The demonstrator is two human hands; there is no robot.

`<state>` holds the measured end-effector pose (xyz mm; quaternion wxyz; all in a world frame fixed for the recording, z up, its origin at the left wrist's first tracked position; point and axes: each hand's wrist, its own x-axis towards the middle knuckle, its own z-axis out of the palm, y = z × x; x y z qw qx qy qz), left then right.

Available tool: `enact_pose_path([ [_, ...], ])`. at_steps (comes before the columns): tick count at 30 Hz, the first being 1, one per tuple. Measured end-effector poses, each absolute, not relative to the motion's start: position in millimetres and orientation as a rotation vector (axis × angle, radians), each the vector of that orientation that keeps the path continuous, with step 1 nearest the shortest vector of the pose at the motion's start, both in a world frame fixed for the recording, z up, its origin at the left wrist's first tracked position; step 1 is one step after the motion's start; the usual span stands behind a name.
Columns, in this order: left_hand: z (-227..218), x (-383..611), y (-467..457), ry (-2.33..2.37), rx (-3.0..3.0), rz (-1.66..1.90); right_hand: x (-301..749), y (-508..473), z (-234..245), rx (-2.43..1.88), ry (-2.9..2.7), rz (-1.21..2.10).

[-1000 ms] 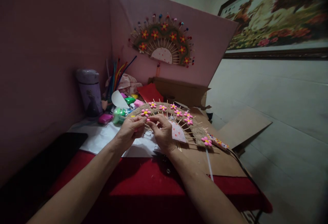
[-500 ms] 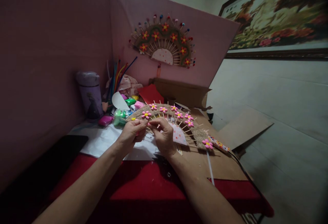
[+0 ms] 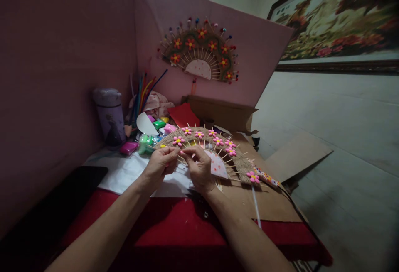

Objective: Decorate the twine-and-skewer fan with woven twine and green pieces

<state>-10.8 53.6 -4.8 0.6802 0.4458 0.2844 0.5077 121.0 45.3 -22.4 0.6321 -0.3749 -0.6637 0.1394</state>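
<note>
One small pink piece, soft-looking like clay, is pinched between the fingertips of the left hand and right hand, above the middle of the counter. Shaping it seems the step in hand; the next move calls for a light, even squeeze so it does not flatten. Just beyond lies a twine-covered fan bearing pink flowers with yellow centres; near its left end a yellow dot shows no petals. The counter has red cloth along its near edge, a white sheet to the left and cardboard to the right. A purple tumbler stands toward the far left corner. Behind, a second fan hangs on a pink panel; a framed picture hangs on the pale right-hand wall.
</note>
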Motion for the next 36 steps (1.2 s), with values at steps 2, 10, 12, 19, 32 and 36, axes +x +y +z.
enact_pose_path([
  [2, -5.9, -10.5, 53.9, 0.632, 0.999, 1.131, 120.6, 45.2, -22.6, -0.848, -1.508, 0.313],
  [10, -4.7, -10.0, 52.8, 0.639, 1.000, 1.150, 119.8, 44.0, -22.0, -0.887, -1.506, 0.327],
  [12, -4.6, -10.2, 52.8, 0.627, 0.996, 1.138, 119.4, 43.8, -22.3, -0.880, -1.499, 0.320],
  [19, -5.1, -10.4, 53.1, 0.585, 0.966, 1.117, 118.7, 42.9, -20.9, -0.888, -1.471, 0.340],
  [32, -6.0, -9.2, 52.6, 0.696, 1.020, 1.144, 123.1, 42.2, -23.7, -0.931, -1.660, 0.107],
  [36, -4.1, -9.7, 51.9, 0.676, 1.002, 1.144, 123.8, 44.6, -23.3, -0.913, -1.650, 0.111],
])
